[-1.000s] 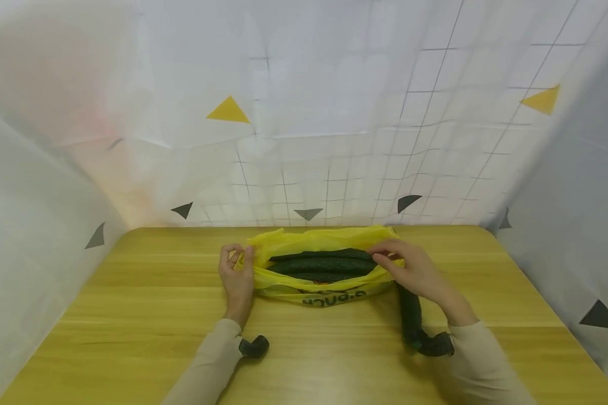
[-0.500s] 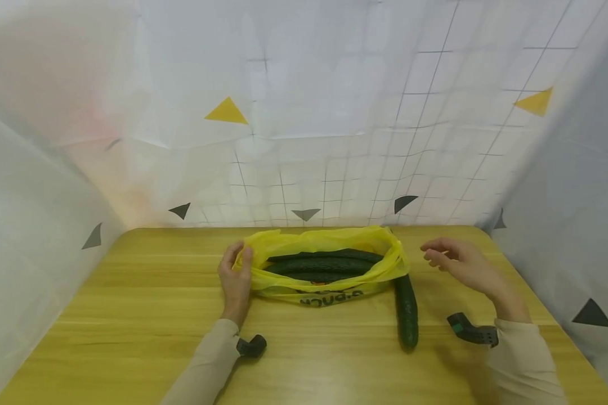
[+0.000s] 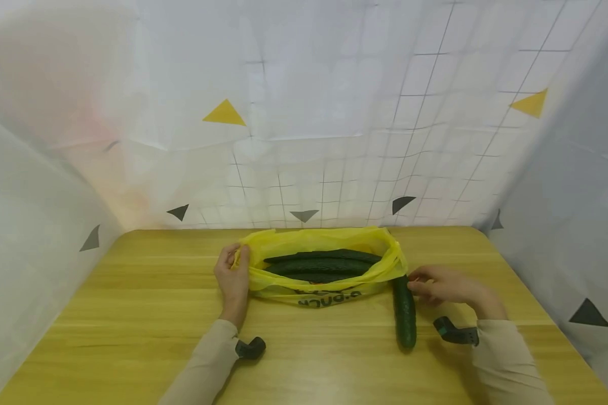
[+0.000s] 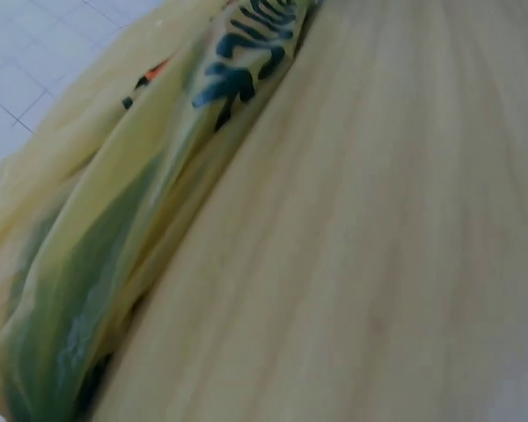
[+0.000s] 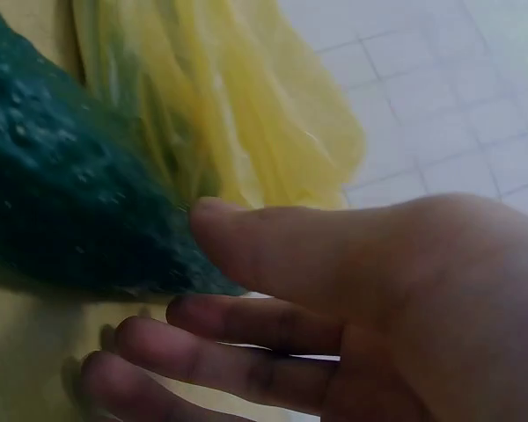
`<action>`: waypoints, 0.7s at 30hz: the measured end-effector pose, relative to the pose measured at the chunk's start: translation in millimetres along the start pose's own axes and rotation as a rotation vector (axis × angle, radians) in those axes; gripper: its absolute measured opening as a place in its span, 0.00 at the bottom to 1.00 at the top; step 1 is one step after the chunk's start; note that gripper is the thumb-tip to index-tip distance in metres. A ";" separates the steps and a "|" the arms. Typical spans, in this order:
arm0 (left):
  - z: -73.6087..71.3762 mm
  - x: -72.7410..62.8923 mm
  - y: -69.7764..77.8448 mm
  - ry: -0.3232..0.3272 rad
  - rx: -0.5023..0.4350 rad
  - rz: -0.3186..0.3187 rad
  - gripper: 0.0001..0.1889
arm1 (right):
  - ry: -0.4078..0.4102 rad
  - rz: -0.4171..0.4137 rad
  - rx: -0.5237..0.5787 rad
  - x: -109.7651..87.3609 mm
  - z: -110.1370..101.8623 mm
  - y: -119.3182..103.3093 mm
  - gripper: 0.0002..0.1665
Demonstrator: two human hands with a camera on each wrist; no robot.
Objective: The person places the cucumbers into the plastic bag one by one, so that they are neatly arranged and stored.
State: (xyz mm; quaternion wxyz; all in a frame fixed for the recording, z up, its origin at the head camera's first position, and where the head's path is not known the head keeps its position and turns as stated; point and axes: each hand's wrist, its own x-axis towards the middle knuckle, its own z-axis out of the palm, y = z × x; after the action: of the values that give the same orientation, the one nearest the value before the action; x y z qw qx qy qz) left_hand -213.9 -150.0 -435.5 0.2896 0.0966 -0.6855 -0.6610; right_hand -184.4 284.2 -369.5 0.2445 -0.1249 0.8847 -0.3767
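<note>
A yellow plastic bag point(image 3: 316, 239) with dark lettering lies on its base, mouth held wide. Several dark green cucumbers point(image 3: 319, 266) lie lengthwise inside it. My left hand point(image 3: 232, 281) pinches the bag's left rim; that hand is outside the left wrist view, where the bag's side point(image 4: 150, 176) shows. A loose cucumber point(image 3: 405, 318) rests on the table by the bag's right end, pointing toward me. Beside its far end is my right hand point(image 3: 448, 287), fingers loosely bent. In the right wrist view, the thumb overlaps the cucumber point(image 5: 62, 176), with the fingers spread below; contact is unclear.
The wooden table point(image 3: 132, 326) spreads out around the bag. Behind it rises a pale sheet wall point(image 3: 304, 169) with grid lines and triangles. Side sheets flank the table. A black wrist camera point(image 3: 250, 348) is on each forearm.
My right hand left the bag's right rim, swung out to the right, then came back down beside the loose cucumber. My left hand has stayed at the bag's left rim.
</note>
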 end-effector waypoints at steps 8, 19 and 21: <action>4.6 -0.9 7.9 0.023 -0.022 -0.126 0.21 | 0.009 0.031 -0.011 6.5 8.1 -2.3 0.36; 7.0 -0.2 13.5 0.068 -0.080 -0.176 0.18 | 0.024 0.055 -0.032 13.3 12.9 -5.5 0.39; 6.7 -0.7 15.3 0.071 -0.088 -0.189 0.18 | 0.037 0.047 -0.057 13.9 14.3 -6.1 0.39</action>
State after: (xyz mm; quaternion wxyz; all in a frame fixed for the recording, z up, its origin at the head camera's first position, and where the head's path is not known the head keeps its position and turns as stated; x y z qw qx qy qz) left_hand -213.0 -142.3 -420.8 0.2540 0.1711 -0.6329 -0.7111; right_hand -188.5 265.8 -378.3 0.2331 -0.1040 0.9021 -0.3479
